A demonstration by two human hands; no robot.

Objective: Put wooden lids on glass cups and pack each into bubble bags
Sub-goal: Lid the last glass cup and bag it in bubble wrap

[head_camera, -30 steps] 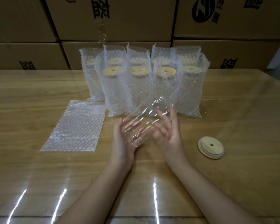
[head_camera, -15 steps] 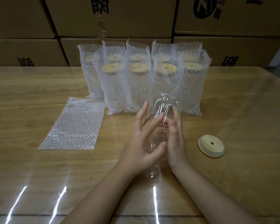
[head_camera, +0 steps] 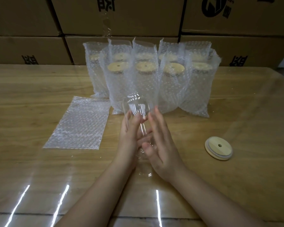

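- Glass cup point(head_camera: 136, 106) is sitting btwn left grip point(head_camera: 129, 133) & right grip point(head_camera: 161, 145) at mid table point(head_camera: 236, 104). Both grips are lying flat-fingered, pressing its sides, not curling round.
- Cup is carrying no lid yet; wooden lid point(head_camera: 218, 148) is lying to the right, apart from the grips.
- Flat bubble bag point(head_camera: 79, 123) is waiting at left, unfilled.
- Packed bags point(head_camera: 147, 82), lids showing inside, are standing behind.
- Judging: most is looking done; this cup is awaiting lidding, then bagging.

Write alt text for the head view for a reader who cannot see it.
The left hand and right hand hold a clear glass cup between flat palms at a table. A wooden lid lies at right, a flat bubble bag at left, packed bags stand behind.
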